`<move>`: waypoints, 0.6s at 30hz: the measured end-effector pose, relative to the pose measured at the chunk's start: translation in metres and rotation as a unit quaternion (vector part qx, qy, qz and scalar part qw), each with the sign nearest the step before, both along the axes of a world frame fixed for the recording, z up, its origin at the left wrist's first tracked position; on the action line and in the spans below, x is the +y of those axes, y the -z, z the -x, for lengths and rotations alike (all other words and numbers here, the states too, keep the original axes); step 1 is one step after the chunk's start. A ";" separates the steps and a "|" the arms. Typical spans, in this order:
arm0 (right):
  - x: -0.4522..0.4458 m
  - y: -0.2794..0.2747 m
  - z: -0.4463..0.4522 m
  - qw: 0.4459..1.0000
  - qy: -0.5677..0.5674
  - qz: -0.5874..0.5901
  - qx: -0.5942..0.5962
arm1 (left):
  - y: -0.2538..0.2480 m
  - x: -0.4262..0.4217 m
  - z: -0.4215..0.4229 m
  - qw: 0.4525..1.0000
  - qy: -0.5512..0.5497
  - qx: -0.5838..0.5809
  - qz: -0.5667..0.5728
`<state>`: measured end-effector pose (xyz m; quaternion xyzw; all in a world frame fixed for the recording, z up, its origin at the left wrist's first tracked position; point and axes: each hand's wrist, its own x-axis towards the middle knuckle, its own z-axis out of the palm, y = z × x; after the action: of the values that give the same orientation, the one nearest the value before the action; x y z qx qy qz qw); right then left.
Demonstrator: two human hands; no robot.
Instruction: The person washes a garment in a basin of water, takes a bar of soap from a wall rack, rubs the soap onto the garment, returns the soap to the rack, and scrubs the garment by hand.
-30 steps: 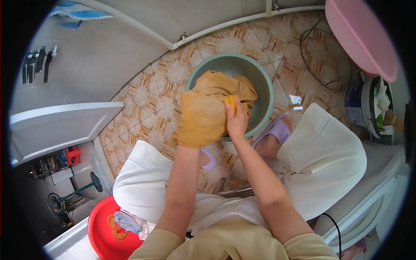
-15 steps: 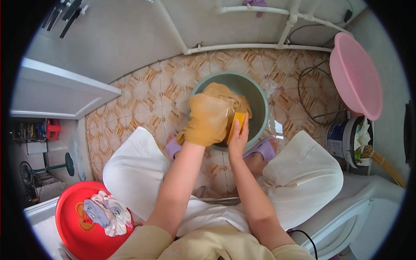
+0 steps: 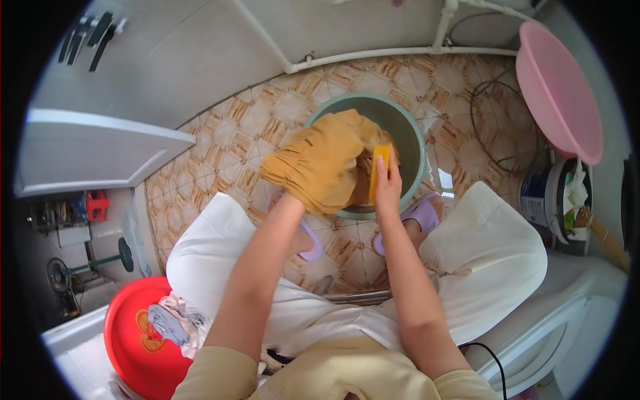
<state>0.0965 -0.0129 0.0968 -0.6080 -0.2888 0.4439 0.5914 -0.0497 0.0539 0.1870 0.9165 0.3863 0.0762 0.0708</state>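
A green-grey basin [image 3: 415, 150] stands on the tiled floor between the person's feet. Bunched mustard-brown cloth [image 3: 327, 157] lies in it and hangs over its near left rim. My left hand is inside the cloth, its fingers hidden; only the wrist and forearm show. My right hand [image 3: 389, 183] is closed around a yellow block [image 3: 380, 163], held upright against the right side of the cloth, over the basin.
A red basin [image 3: 127, 333] with light clothes [image 3: 177, 323] is at the lower left. On the right are a pink basin [image 3: 560, 93], a bin [image 3: 543, 200] and a dark hose [image 3: 477, 127]. A white door panel [image 3: 100, 150] juts in from the left.
The camera view has shifted. The yellow block has turned more upright in my right hand, and the cloth's gathered edge now spreads farther left over my left wrist.
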 end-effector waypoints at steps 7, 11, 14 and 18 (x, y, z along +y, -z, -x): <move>0.042 -0.014 0.009 0.991 0.026 0.027 0.130 | -0.012 0.021 -0.027 0.984 0.147 -0.017 -0.099; 0.035 -0.033 0.013 0.800 -0.048 -0.019 0.598 | -0.044 0.035 -0.063 0.956 0.254 0.128 -0.072; 0.032 -0.028 0.009 0.792 -0.074 -0.015 0.606 | -0.041 0.039 -0.044 0.991 0.093 0.077 0.053; 0.027 -0.026 -0.001 0.806 -0.099 -0.008 0.584 | 0.012 0.010 0.007 0.812 -0.414 -0.363 0.192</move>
<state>0.0977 0.0145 0.1223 -0.1972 0.0490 0.7691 0.6060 -0.0566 0.0639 0.1753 0.5431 0.6819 0.3500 0.3428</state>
